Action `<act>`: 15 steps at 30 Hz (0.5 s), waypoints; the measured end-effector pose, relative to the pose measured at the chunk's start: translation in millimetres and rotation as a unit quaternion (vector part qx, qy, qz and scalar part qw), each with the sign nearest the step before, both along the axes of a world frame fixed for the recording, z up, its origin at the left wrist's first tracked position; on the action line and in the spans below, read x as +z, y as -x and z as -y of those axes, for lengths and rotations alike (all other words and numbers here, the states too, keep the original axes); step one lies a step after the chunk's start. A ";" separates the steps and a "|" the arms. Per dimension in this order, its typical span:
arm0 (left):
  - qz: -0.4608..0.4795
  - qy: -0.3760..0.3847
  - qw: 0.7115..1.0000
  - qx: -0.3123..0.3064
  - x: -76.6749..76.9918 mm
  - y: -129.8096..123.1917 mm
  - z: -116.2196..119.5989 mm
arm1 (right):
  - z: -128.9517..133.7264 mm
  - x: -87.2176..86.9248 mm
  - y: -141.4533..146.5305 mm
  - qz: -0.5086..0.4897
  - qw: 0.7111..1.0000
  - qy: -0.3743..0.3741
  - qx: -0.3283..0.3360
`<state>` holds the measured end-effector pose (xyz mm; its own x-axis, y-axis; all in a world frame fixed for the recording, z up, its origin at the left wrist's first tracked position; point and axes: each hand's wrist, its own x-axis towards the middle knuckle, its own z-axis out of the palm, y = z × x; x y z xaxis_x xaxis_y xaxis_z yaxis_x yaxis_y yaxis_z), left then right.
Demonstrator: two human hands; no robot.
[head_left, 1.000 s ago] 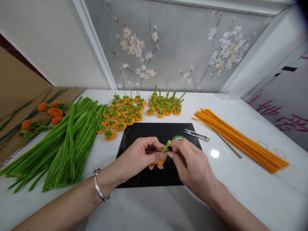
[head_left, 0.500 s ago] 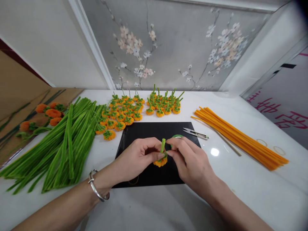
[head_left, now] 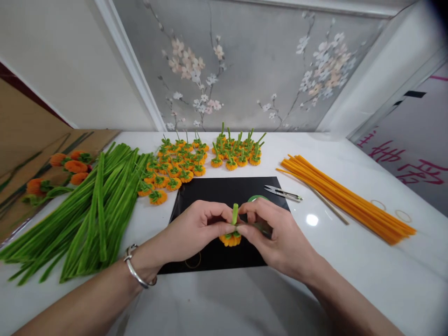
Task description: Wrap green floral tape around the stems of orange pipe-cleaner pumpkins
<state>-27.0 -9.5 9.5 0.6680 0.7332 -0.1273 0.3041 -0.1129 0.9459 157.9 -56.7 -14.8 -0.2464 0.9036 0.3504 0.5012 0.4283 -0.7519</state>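
Between my hands, over a black mat point(head_left: 210, 189), is a small orange pipe-cleaner pumpkin point(head_left: 230, 241) with an upright green stem point(head_left: 235, 213). My left hand point(head_left: 199, 231) pinches it at the stem's base between thumb and fingers. From the other side, my right hand point(head_left: 275, 233) is closed, its thumb pressed to the green part at the same base. Something dark green shows under the right fingers, too hidden to name. Just behind that hand, a green ring-shaped roll point(head_left: 258, 198) is partly covered. Thread snips point(head_left: 283, 193) lie across the mat's right edge.
Green pipe cleaners point(head_left: 101, 205) are heaped at left, beside orange flower-like pieces point(head_left: 75, 166) on brown paper. Several finished-looking pumpkins point(head_left: 175, 163) stand behind the mat, with another group point(head_left: 238, 151) to their right. Orange pipe cleaners point(head_left: 350, 198) and a thin stick point(head_left: 329, 207) lie at right.
My right thumb has moved in against the stem's base, and its index finger has curled back. The pumpkin sits slightly lower and further left in view, which has itself shifted a little.
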 end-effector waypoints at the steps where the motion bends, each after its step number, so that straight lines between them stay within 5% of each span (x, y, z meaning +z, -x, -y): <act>1: 0.002 0.018 1.000 -0.002 0.1 0.0 0.2 | -0.1 0.5 -0.4 -0.009 1.000 0.009 -0.002; 8: 0.026 0.113 0.993 -0.030 4.4 4.5 2.0 | 0.2 5.6 -0.5 -0.117 0.987 0.091 0.057; 15: 0.047 0.094 0.994 0.002 -0.8 -2.1 5.5 | 0.6 2.3 4.5 -0.059 0.998 0.020 -0.003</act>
<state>-24.9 -15.0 8.7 0.6809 0.7050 -0.1986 0.2126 0.0693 0.9747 153.4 -57.3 -12.4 -0.2004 0.9187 0.3402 0.4097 0.3940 -0.8227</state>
